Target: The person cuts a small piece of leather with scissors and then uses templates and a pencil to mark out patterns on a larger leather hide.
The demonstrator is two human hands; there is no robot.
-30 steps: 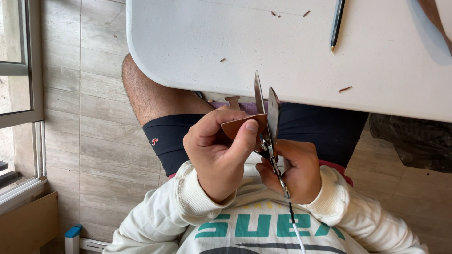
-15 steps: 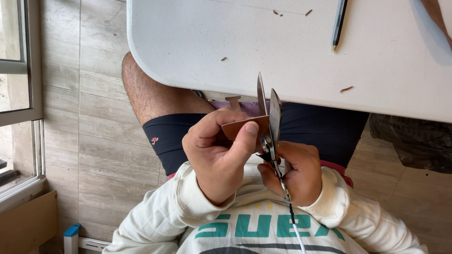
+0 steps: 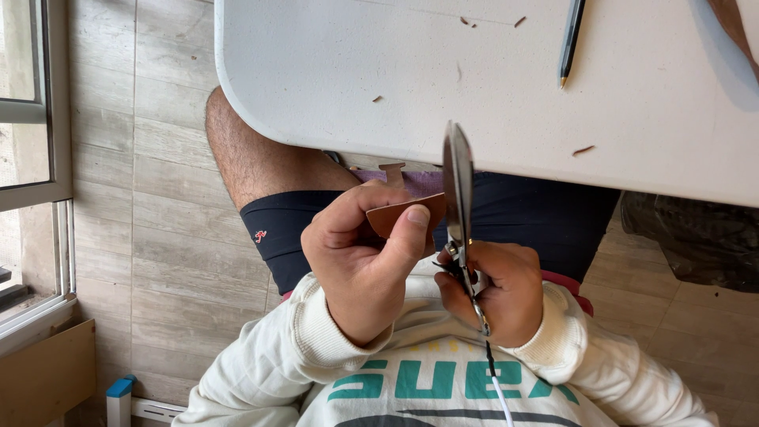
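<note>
Scissors closing on a small brown piece, held over the lap at the edge of a white surface point(image 3: 356, 71).

The white surface fills the upper part of the view, with a dark pen point(image 3: 571, 41) lying near its far side and a few brown scraps point(image 3: 583, 149) scattered on it. Below its rounded edge the person sits in dark shorts point(image 3: 538, 217) and a cream sweatshirt point(image 3: 411, 372). The left hand point(image 3: 360, 261) is closed on a brown piece of material point(image 3: 407, 215), pinching it between thumb and fingers. The right hand point(image 3: 494, 289) is wrapped around the handles of the scissors point(image 3: 457, 186), whose blades point up toward the surface, nearly shut, touching the piece's right edge.
</note>
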